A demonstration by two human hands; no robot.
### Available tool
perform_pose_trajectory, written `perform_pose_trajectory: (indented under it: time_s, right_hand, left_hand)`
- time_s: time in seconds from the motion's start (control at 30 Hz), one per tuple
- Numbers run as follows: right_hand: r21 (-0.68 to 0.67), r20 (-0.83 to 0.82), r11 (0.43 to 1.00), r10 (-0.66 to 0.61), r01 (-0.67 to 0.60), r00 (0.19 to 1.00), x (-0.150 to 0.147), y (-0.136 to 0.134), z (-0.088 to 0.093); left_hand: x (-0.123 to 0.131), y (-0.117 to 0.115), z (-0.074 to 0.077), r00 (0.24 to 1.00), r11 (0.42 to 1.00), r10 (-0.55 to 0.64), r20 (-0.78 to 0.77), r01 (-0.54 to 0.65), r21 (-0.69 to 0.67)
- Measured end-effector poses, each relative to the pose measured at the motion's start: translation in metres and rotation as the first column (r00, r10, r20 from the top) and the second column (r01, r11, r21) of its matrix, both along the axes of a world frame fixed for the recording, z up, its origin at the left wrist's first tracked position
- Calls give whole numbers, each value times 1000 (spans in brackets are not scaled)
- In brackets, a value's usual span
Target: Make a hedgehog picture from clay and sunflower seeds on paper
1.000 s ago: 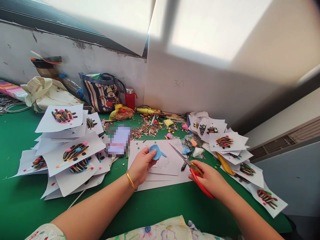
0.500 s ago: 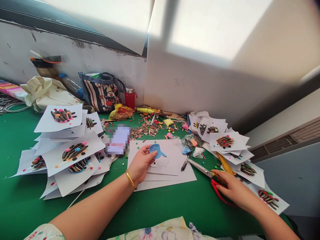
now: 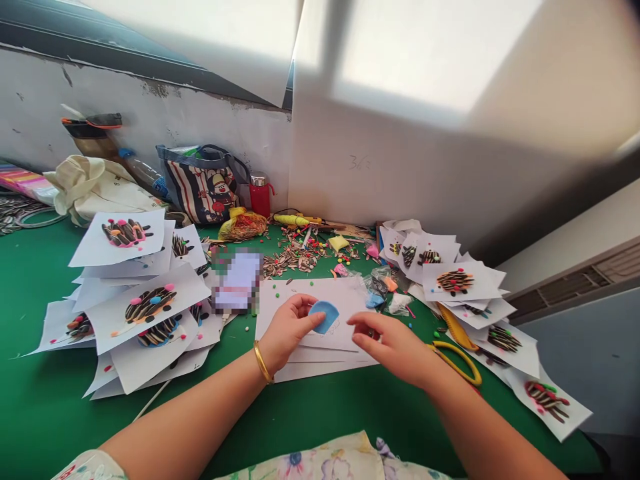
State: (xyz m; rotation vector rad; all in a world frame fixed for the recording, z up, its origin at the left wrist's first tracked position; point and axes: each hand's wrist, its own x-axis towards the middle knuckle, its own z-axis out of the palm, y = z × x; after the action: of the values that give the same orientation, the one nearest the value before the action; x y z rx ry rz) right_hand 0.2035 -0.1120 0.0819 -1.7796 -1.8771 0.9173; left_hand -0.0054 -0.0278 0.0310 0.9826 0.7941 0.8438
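Between the thumb and fingers of my left hand (image 3: 293, 327) is a flat, rounded blue piece of modelling clay (image 3: 325, 316). It hovers over a sheet of white paper (image 3: 280, 367) with a dotted printed drawing, most of it hidden behind the clay and my hands. Just right of the clay, my right hand (image 3: 385, 343) has its thumb and forefinger apart and holds nothing. Scissors with yellow and red handles (image 3: 457, 360) lie on the table by my right forearm, their blades hidden beneath it.
Stacked papers with seed-and-clay hedgehogs stand at left (image 3: 145, 303) and right (image 3: 457, 283). Loose sunflower seeds (image 3: 295, 257) and coloured balls lie behind the paper, near a blurred phone (image 3: 237, 280). Small clay bags (image 3: 383, 287), a striped bag (image 3: 200, 183) and a red bottle (image 3: 259, 197) sit farther back.
My right hand has let go of the scissors and moved left toward the blue clay. The clay in my left hand has shifted slightly right and down; its trailing strip no longer shows.
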Motion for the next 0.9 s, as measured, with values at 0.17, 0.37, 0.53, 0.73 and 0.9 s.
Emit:
perform_pose_trajectory:
  time_s: [0.17, 0.37, 0.53, 0.73, 0.9]
  right_hand:
    - [-5, -334, 999, 40, -44, 942, -29, 43, -21]
    - [-36, -675, 986, -143, 161, 724, -30, 51, -49]
    - [-52, -702, 991, -126, 126, 701, -28, 42, -55]
    - [-14, -653, 999, -44, 46, 756, -23, 41, -54]
    - [301, -338, 946, -14, 122, 941, -4, 46, -57]
  left_hand:
    - [-2, -2, 5, 996, 993, -70, -53, 75, 87]
    - [0, -4, 3, 998, 996, -64, -18, 65, 58]
    - [2, -4, -2, 988, 990, -105, -116, 115, 86]
    - [1, -1, 1, 980, 987, -113, -164, 130, 95]
    - [0, 3, 0, 990, 995, 61, -127, -50, 91]
